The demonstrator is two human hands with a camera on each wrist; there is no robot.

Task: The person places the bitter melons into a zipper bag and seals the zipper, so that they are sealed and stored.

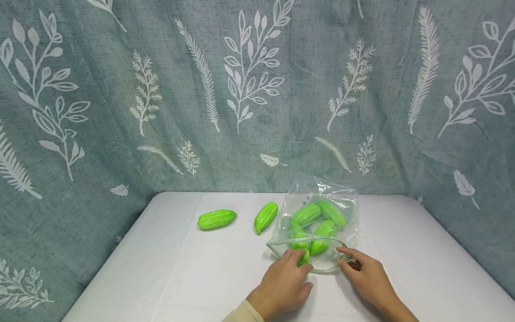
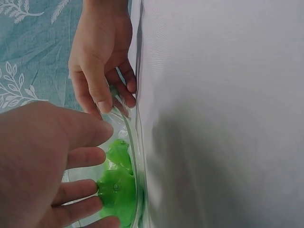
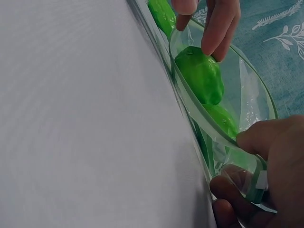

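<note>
A clear zip bag lies on the table, its green-edged mouth facing me and spread wide. Several bright green ridged gourds are inside it. My left hand is at the mouth, its fingertips touching the end of the nearest gourd, which lies just inside the rim. In the left wrist view those fingers are extended rather than wrapped round it. On the other side, my right hand pinches the bag's rim between thumb and fingers, close to a whitish zip slider.
Left of the bag, two more green gourds lie on the white table: one slanted close by, another farther left. A blue-green curtain with white leaf prints hangs behind the table and along both sides.
</note>
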